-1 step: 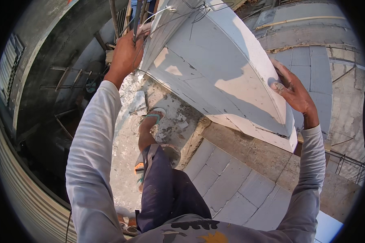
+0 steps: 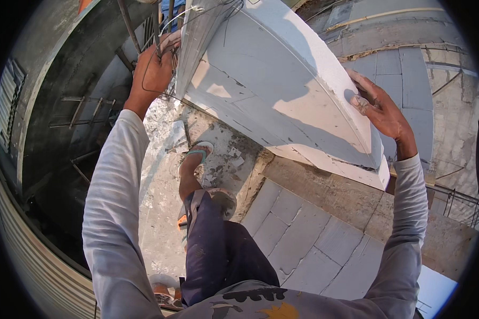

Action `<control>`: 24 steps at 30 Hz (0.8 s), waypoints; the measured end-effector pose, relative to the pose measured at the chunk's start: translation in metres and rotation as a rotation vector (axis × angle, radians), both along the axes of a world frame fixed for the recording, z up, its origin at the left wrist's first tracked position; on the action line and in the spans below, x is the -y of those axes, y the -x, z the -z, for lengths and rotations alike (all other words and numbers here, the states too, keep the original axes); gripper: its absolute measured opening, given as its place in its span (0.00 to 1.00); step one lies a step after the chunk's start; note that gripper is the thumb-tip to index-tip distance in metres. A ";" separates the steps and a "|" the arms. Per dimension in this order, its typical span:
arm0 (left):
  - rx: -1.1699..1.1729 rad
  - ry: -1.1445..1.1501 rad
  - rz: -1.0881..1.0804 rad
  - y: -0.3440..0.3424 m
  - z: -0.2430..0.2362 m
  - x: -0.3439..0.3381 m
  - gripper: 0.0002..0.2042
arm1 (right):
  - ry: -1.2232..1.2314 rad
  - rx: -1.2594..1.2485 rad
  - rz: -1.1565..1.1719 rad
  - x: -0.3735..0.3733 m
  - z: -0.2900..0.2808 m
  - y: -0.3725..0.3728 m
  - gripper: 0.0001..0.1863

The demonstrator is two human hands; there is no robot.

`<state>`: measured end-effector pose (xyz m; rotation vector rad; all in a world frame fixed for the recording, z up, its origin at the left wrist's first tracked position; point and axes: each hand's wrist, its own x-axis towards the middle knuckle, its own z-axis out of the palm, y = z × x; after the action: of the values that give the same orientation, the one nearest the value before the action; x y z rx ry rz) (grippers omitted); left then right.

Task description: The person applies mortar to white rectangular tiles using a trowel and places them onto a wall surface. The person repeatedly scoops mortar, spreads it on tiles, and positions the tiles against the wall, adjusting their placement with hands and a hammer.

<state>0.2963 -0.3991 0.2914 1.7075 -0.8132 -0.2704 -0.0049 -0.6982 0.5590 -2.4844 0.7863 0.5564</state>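
Note:
My left hand (image 2: 153,72) is wrapped round an upright dark rod (image 2: 156,24) at the upper left, its fingertips at the edge of a grey post (image 2: 193,37), among loose bent wires (image 2: 223,13). My right hand (image 2: 378,111) grips the white top edge of a pale block wall (image 2: 271,85), fingers over the far side and thumb on the near face. The wall's faces carry cracks, joints and patches of sunlight. Below, my sandalled foot (image 2: 197,154) stands on a rough, debris-strewn concrete floor (image 2: 159,175).
A dark recess with rods (image 2: 90,109) and corrugated sheets (image 2: 21,223) lie left. A pale block surface (image 2: 287,239) is below right, beside a concrete strip (image 2: 324,191). Thin rebar (image 2: 457,210) and more blockwork (image 2: 412,80) are at right. An orange object (image 2: 182,223) sits by my leg.
The view has shifted slightly, so the post, wall and my left hand appear a little farther left. Both hands keep their holds.

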 end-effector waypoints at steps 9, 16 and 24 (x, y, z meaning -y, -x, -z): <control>-0.169 0.038 0.034 0.016 -0.008 0.004 0.27 | 0.386 0.046 -0.177 0.014 -0.001 0.148 0.60; 0.282 -0.230 -0.265 0.181 -0.078 -0.033 0.26 | 0.518 0.067 -0.032 0.017 0.024 0.200 0.54; 0.929 -0.305 0.587 0.197 -0.251 0.151 0.45 | -0.018 0.232 0.267 0.050 -0.014 0.201 0.34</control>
<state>0.0995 -0.5497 0.5428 1.8266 -2.0527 0.0364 -0.2063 -0.7479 0.5727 -2.3221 0.9906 0.1763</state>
